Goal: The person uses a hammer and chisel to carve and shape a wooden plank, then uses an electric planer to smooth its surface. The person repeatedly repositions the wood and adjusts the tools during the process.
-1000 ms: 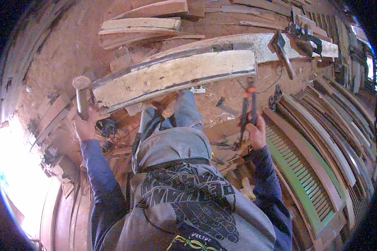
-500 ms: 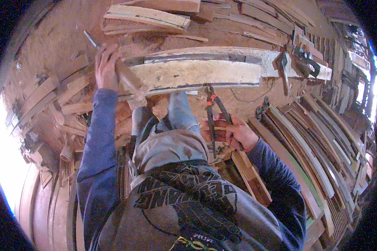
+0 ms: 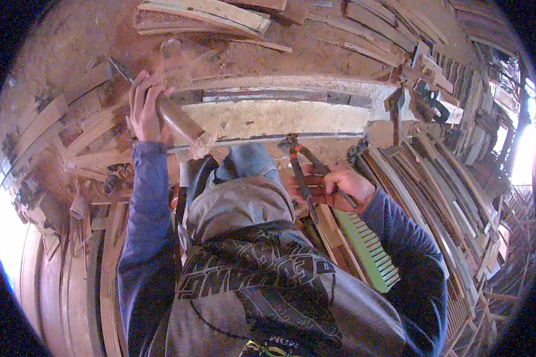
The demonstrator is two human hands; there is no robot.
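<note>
My left hand (image 3: 146,112) is closed around a chisel, over the left end of a pale wooden beam. The chisel's narrow blade sticks out to the upper left; its thick wooden handle (image 3: 181,119) slants down to a frayed butt end. My right hand (image 3: 346,185) grips the handles of dark pincers (image 3: 299,168) with orange bands. The pincers' jaws lie close to the near edge of the beam (image 3: 280,119). A long dark groove runs along the beam, which lies crosswise before my knees.
Curved wooden strips (image 3: 423,190) are stacked on the right. A green toothed strip (image 3: 366,250) lies beside my right forearm. Clamp-like tools (image 3: 426,101) sit at the beam's right end. More boards (image 3: 205,13) lie on the dusty ground beyond, and planks (image 3: 41,279) stand lower left.
The chisel handle, blurred before, shows more clearly. The pincers have come down and tilted slightly leftward at the jaws. The green strip has come into sight beside my right forearm.
</note>
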